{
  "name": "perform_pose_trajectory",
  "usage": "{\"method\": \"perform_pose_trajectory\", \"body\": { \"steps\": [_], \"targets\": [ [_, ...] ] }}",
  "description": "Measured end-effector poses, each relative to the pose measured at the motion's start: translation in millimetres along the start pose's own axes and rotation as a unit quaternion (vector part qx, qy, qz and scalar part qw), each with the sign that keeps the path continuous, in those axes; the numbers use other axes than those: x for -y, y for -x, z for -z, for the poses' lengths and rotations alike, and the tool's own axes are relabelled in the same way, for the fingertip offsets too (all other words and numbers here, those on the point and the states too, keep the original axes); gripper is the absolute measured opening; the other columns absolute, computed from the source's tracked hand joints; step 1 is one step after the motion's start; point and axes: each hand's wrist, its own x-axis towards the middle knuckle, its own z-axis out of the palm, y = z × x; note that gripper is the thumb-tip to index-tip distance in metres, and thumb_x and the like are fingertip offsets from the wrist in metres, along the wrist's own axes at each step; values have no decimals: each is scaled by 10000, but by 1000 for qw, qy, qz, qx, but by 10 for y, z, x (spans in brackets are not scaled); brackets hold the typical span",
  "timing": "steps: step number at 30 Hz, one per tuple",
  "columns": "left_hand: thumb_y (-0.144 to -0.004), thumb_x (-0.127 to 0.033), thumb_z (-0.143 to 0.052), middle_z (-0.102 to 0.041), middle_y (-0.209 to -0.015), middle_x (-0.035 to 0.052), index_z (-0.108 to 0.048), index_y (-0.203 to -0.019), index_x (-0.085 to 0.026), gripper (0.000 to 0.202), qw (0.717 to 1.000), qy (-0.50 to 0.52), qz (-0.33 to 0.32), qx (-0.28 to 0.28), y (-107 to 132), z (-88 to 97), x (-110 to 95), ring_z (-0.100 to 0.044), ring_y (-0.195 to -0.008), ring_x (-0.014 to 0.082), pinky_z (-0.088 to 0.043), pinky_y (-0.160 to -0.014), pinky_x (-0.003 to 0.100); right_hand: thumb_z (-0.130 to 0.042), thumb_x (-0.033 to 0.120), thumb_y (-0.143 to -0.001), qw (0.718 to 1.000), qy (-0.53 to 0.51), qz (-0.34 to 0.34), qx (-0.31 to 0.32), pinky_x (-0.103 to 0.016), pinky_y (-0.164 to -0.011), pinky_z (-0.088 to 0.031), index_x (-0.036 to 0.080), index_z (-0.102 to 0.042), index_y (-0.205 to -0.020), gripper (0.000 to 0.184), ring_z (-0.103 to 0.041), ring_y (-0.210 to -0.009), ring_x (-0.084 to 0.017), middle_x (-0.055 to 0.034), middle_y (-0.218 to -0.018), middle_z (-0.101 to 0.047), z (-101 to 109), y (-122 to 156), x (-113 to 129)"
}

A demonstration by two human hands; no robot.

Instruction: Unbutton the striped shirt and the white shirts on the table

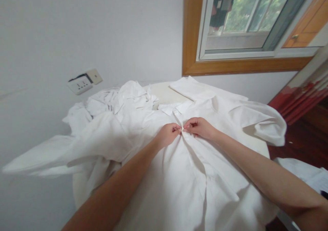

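Observation:
A white shirt (164,183) lies spread over a pale table, its collar end away from me and its sleeves out to both sides. Below the collar, my left hand (169,134) pinches one edge of the front placket. Facing it from the right, my right hand (201,126) pinches the other edge, the fingertips of both hands nearly meeting. Any button between the fingers is too small to make out. Below my hands the front gapes open in a long fold.
Crumpled white cloth (133,96) is heaped at the table's back left. A folded white piece (194,87) lies at the back, near the pale tabletop (166,91). Behind are a wall socket (80,84) and a wood-framed window (192,29). A red and white curtain (302,91) hangs at right.

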Motion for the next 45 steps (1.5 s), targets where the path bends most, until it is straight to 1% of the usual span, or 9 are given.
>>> {"method": "perform_pose_trajectory", "body": {
  "steps": [8, 12, 17, 21, 26, 34, 39, 42, 45],
  "targets": [
    [-881, -420, -384, -658, -680, 26, -629, -677, -167, 406, 999, -48, 0, -6, 9, 16, -69, -582, -682, 162, -411, -649, 258, -611, 244, -773, 969, 207, 118, -62, -217, -597, -370, 157, -610, -772, 86, -468, -622, -96, 12, -722, -546, -108, -1, 13],
    [-867, -409, -441, -645, -664, 9, -653, -705, -169, 359, 997, -75, 2, -29, 30, -42, -114, -543, -624, 138, -355, -580, 238, -590, 231, -786, 960, 255, 88, -79, -224, -593, -349, 162, -623, -753, 83, -484, -628, -107, 1, -707, -570, -148, 12, 38],
    [-848, -396, -495, -563, -567, -13, -631, -650, -167, 332, 991, -118, 26, -63, 32, -88, -169, -467, -549, 117, -278, -530, 242, -588, 278, -800, 968, 233, 27, -87, -229, -581, -349, 162, -642, -753, 136, -512, -614, -116, -13, -686, -620, -178, 17, 54],
    [-816, -380, -516, -518, -542, -33, -610, -625, -168, 301, 996, -69, 39, -51, 20, -57, -180, -436, -541, 109, -265, -522, 237, -610, 262, -781, 973, 207, 14, -96, -227, -585, -359, 162, -644, -757, 109, -536, -631, -120, -18, -708, -634, -194, 28, 56],
    [-771, -408, -538, -462, -511, -48, -590, -596, -166, 303, 998, -18, 36, -44, 24, -12, -174, -398, -525, 100, -255, -514, 233, -618, 266, -790, 974, 214, 2, -80, -231, -558, -337, 165, -622, -725, 121, -501, -560, -112, 3, -612, -592, -180, 62, 99],
    [-798, -347, -508, -463, -520, -43, -579, -600, -169, 276, 998, -40, 37, -44, 10, -38, -141, -417, -539, 112, -284, -538, 240, -551, 252, -847, 923, 374, 68, -54, -252, -613, -322, 167, -581, -750, 132, -481, -643, -134, -44, -727, -597, -171, 97, 134],
    [-821, -291, -479, -419, -525, -42, -520, -585, -175, 266, 997, -74, 6, -35, 18, -29, -124, -389, -536, 112, -277, -535, 243, -492, 247, -891, 940, 326, 96, 0, -239, -615, -338, 182, -537, -749, 162, -503, -648, -132, -18, -700, -578, -80, 101, 160],
    [-829, -276, -478, -413, -552, -38, -479, -577, -178, 270, 993, -101, -40, -52, 17, -37, -74, -389, -555, 113, -290, -548, 240, -338, 259, -967, 956, 285, 59, 31, -239, -605, -360, 194, -498, -738, 286, -501, -549, -115, 5, -632, -562, -48, 88, 175],
    [-840, -250, -476, -447, -575, -29, -496, -598, -178, 253, 989, -121, -59, -61, 13, -62, -40, -423, -580, 120, -316, -571, 239, -304, 269, -983, 942, 332, 44, 16, -253, -633, -378, 191, -503, -751, 315, -552, -583, -132, -25, -667, -605, -105, 63, 170]
  ]
}}
